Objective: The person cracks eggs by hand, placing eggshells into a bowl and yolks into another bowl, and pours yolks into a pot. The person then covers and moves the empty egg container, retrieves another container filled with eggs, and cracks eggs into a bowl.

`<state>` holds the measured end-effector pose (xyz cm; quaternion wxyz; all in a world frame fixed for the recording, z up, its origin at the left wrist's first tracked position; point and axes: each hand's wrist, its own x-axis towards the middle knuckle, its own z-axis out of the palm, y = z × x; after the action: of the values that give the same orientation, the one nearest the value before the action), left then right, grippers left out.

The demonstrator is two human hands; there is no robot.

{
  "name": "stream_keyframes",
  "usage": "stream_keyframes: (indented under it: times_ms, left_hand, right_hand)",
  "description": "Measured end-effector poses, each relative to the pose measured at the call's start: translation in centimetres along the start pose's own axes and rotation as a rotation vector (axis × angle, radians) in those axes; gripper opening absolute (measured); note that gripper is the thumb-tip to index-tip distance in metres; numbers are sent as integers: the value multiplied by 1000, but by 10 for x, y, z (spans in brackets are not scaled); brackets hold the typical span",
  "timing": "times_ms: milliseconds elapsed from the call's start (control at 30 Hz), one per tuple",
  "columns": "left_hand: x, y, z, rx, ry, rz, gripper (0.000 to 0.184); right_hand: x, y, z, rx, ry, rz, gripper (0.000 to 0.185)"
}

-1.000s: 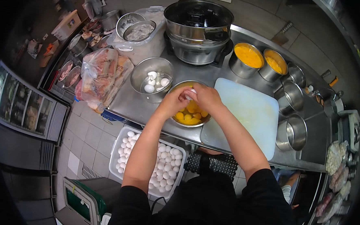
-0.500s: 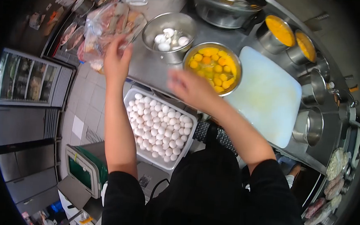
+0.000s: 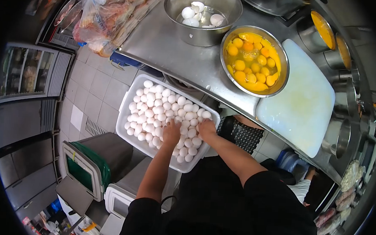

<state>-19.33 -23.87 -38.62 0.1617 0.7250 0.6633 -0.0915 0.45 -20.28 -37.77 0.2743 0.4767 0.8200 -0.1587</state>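
A white plastic tub [image 3: 123, 116] heaped with white eggs [image 3: 154, 109] sits low, below the counter's front edge. My left hand [image 3: 171, 132] is down among the eggs near the middle, its fingers curled around an egg. At the tub's right side, my right hand [image 3: 206, 129] also has its fingers bent around an egg; its fingertips are partly hidden. On the counter, a steel bowl [image 3: 253, 93] holds many yolks and egg white. Behind it to the left, a deeper steel bowl [image 3: 200, 36] contains several cracked shells [image 3: 190, 14].
A white cutting board [image 3: 297, 102] lies on the steel counter [image 3: 157, 45] right of the yolk bowl. Bagged meat [image 3: 110, 15] rests at the counter's left end. Steel pots [image 3: 309, 32] of yellow liquid stand far right. A lidded bin [image 3: 85, 171] is at lower left.
Both hands have moved down from above the counter into the tub of eggs. The view has shifted, so the bowls and counter now appear higher and farther right.
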Motion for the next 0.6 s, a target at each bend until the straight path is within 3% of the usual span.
stream_keyframes:
  times_ms: [67, 133, 200, 233, 267, 300, 367, 500, 567, 600]
  left_hand:
    - [7, -3, 0, -56, -6, 1, 40]
    - [-2, -1, -13, -116, -25, 3, 37]
    - [-13, -2, -40, -512, 22, 6, 37]
    - [-14, -6, -42, -515, 32, 34, 37]
    - [-17, -12, -39, -1009, -87, -86, 40]
    - [-18, -7, -39, -1495, -233, -211, 42]
    - [-38, 30, -95, -1982, -322, -133, 40]
    - [-50, 110, -183, -2058, -484, 66, 39]
    - [-37, 152, -211, -1401, -483, 116, 34]
    - [-32, 179, -226, -1388, -482, 139, 34]
  right_hand:
    - [-5, 5, -9, -21, -36, 2, 31]
    - [-27, 10, -27, 298, 1, 2, 35]
    - [-62, 29, -41, 450, 76, -18, 41]
    - [-77, 39, -45, 677, 31, -32, 43]
    - [-95, 51, -48, 906, -7, -47, 45]
    - [-120, 64, -51, 903, 17, -18, 45]
    - [-178, 91, -62, 1505, -49, -16, 44]
    - [-276, 146, -105, 1795, 276, -7, 44]
    - [-304, 173, -113, 1705, 519, 67, 44]
    - [-313, 185, -120, 1444, 706, 169, 43]
